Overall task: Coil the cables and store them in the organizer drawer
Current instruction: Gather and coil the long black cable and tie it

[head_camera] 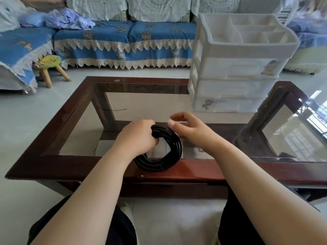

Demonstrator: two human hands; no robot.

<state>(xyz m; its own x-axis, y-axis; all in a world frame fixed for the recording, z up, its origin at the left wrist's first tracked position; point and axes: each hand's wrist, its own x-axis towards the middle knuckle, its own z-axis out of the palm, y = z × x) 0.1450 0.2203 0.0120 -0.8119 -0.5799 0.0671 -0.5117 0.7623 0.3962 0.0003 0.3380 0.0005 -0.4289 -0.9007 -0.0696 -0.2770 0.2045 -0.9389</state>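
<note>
A black cable (174, 149) is wound into a round coil that stands tilted above the near edge of the glass table. My left hand (139, 137) grips the coil at its upper left, fingers wrapped round the strands. Just to the right of the coil's top is my right hand (187, 128), thumb and fingers curled close together; whether it pinches a cable end I cannot tell. The white plastic organizer (237, 68) stands at the table's far right, its three drawers pushed in and a divided tray on top.
The table (74, 161) has a dark wooden frame around glass panes. A thin dark strand (113, 109) lies on the glass at the left. Behind stand a blue-covered sofa (123, 39) and a small wooden stool (49, 68). My knees are below the table's near edge.
</note>
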